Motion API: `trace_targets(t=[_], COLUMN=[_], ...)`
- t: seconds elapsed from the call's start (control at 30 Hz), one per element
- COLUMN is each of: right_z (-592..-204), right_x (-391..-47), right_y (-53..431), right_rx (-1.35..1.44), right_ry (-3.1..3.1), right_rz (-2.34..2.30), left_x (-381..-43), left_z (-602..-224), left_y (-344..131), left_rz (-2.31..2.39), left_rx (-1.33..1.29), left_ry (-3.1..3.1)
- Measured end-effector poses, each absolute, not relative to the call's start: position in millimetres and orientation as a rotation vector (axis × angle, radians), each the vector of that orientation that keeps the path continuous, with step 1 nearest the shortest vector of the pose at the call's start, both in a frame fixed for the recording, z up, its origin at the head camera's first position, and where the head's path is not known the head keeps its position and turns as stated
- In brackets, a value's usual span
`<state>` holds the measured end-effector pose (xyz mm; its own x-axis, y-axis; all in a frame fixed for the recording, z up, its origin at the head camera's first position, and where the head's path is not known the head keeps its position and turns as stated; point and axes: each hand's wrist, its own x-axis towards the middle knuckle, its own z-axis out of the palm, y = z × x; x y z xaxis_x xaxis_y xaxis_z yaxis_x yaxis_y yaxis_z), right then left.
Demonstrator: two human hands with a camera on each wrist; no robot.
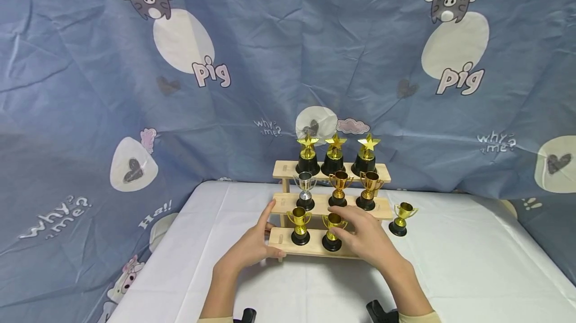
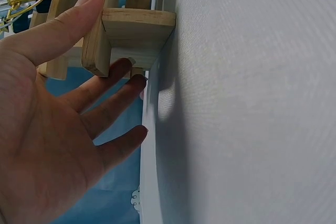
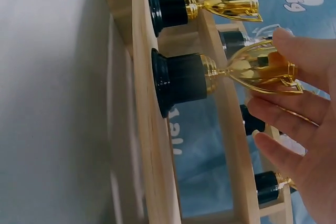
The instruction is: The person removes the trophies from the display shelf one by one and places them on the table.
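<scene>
A three-tier wooden display rack point(image 1: 288, 249) stands on the white table. My left hand point(image 1: 246, 249) is at its left end, thumb against the bottom tier's front edge and fingers stretched out beside and behind it. My right hand point(image 1: 370, 237) has its thumb and fingers around the cup of a gold trophy cup point(image 3: 184, 80), whose black base rests on the bottom tier. Another gold trophy cup point(image 1: 299, 223) stands to its left. On the middle tier are a silver trophy cup point(image 1: 305, 190) and two bronze-coloured trophy cups point(image 1: 339, 188). Three gold star trophies point(image 1: 335, 155) line the top tier.
A single gold trophy cup point(image 1: 401, 219) stands on the table to the right of the rack. Behind everything hangs a blue printed cloth point(image 1: 252, 88). White cloth point(image 1: 472, 263) covers the table.
</scene>
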<state>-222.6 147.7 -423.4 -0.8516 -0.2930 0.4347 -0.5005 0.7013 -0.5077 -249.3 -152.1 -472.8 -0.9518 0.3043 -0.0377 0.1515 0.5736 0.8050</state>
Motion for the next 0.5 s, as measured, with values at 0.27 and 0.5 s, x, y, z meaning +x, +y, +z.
trace_targets(t=[0.27, 0.5], right_z=[-424.0, -422.7], right_x=[-222.2, -221.1], right_y=[146.9, 146.4], right_rx=[0.635, 0.642], right_ry=[-2.538, -2.515], right_rz=[0.824, 0.789], left_x=[-249.5, -250.4], left_z=[-473.4, -473.3], left_y=[-152.2, -152.3], left_rz=[1.315, 1.325], left_rx=[0.383, 0.396], left_ry=[2.64, 2.641])
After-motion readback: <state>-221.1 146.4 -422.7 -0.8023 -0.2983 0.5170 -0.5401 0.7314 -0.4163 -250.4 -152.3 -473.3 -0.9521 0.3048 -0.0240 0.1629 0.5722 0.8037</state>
